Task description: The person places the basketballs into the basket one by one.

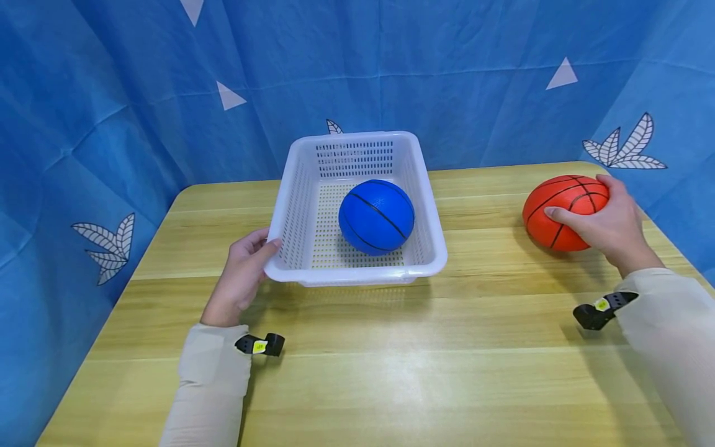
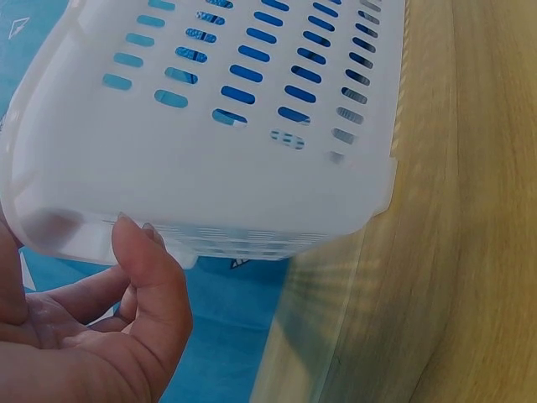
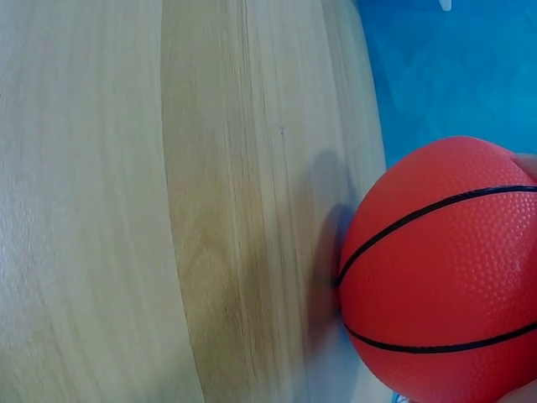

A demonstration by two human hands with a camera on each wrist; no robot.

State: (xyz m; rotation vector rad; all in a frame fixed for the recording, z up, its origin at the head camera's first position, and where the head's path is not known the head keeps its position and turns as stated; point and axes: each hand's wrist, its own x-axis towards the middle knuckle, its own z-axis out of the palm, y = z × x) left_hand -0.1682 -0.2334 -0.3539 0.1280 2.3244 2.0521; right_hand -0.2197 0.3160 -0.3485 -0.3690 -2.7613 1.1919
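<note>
A white perforated plastic basket (image 1: 357,274) sits at the back middle of the wooden table, with a blue toy basketball (image 1: 377,217) inside it, toward its right side. My left hand (image 1: 241,273) pinches the basket's front left corner, thumb over the rim; in the left wrist view its curled fingers (image 2: 159,285) are at the basket's edge. Over at the right, my right hand (image 1: 617,226) grips a red toy basketball (image 1: 550,214) with black lines, thumb on the near side and fingers over the far side. The right wrist view shows the ball (image 3: 445,269) but little of that hand.
A wooden table (image 1: 391,366) spans the work area, its back edge meeting a blue curtain (image 1: 357,62) with white triangles and leaf prints. Small black cameras are strapped to the left sleeve (image 1: 209,385) and the right sleeve (image 1: 670,335).
</note>
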